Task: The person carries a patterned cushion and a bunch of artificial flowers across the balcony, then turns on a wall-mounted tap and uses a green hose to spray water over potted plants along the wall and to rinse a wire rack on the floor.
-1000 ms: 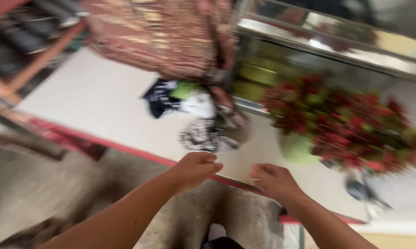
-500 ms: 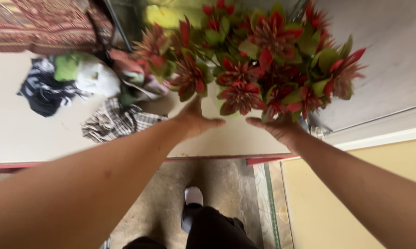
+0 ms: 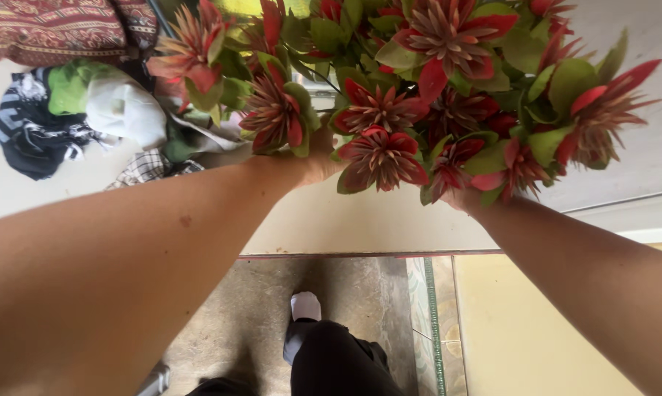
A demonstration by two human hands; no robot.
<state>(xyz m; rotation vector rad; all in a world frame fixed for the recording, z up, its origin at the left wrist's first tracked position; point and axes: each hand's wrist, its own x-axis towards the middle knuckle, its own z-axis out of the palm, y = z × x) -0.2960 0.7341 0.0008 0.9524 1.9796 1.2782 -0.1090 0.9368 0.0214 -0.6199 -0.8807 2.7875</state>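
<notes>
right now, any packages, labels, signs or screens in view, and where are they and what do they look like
None that can be made out: no package, label, sign or screen shows.
What fills the view instead: a red and green flower bunch, with the left hand and right hand under its leaves.
Left of it: a heap of cloths, white, green, black and checked, on the pale table.

A home's porch or entry is showing here: crumpled laundry (image 3: 89, 117) is lying on a pale ledge (image 3: 346, 220), with worn concrete floor (image 3: 272, 308) lying below.
</notes>
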